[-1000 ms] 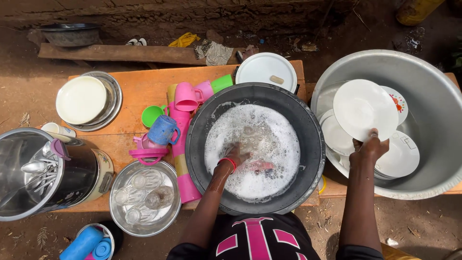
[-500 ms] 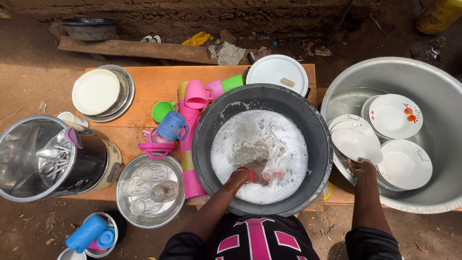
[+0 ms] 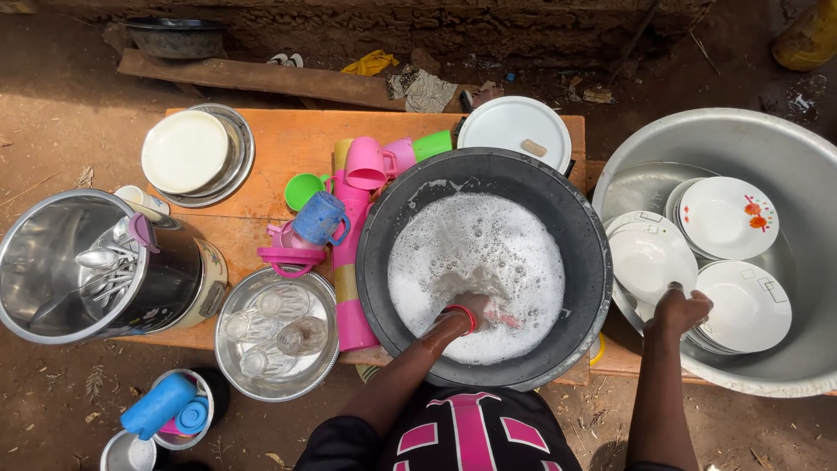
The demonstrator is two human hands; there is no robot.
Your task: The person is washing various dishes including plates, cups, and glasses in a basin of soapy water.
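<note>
My left hand (image 3: 473, 309), with a red band on its wrist, is sunk in the foamy water of a black basin (image 3: 384, 218). Foam covers its fingers, and a pink thing (image 3: 507, 319) shows in the suds right beside it. My right hand (image 3: 681, 309) hovers over a large metal basin (image 3: 785, 139), fingers curled at the near rim of a white plate (image 3: 649, 257). That plate lies flat on a stack. Other white plates (image 3: 728, 218) lie in the same basin, one with a red flower print. Whether the hand still grips the rim, I cannot tell.
On the orange wooden table (image 3: 279, 148) stand pink, green and blue plastic cups (image 3: 321, 218), a metal tray of glasses (image 3: 275, 331), a cream plate on metal plates (image 3: 185, 150), a white lid (image 3: 514, 131) and a steel pot of spoons (image 3: 78, 270). Bare dirt surrounds it.
My right hand brought the white plate from upright down flat onto the stack in the metal basin. My left hand slid toward the near side of the soapy basin.
</note>
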